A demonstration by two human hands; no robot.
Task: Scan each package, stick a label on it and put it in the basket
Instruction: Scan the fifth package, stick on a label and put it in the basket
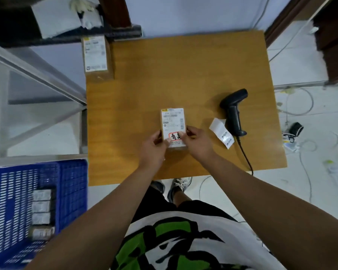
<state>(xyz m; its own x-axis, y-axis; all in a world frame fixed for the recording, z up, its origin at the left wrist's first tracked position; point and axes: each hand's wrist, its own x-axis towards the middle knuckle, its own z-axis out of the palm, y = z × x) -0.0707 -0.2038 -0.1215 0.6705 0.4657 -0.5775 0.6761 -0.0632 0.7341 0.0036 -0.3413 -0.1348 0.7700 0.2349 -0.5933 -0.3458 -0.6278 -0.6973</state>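
Head view: left hand [154,146] grips package [173,118] edge; right hand [196,142] pinches label [174,136] onto its face; rec. press ctr outward, no creases, w/ barcode [181,122] uncovered.

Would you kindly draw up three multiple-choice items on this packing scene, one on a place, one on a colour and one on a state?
1. Where does the barcode scanner lie?
A. On the floor
B. On the table, right of the small package
C. On a wall hook

2. What colour is the basket?
A. Red
B. Green
C. Blue

3. What are the left hand and the right hand doing?
A. Both hold the small package
B. Both rest flat on the table
C. One lifts the barcode scanner

Key:
1 B: it lies on the wood beside the label strip.
2 C: its slatted walls are blue.
3 A: fingers of both hands close on the package's near end.
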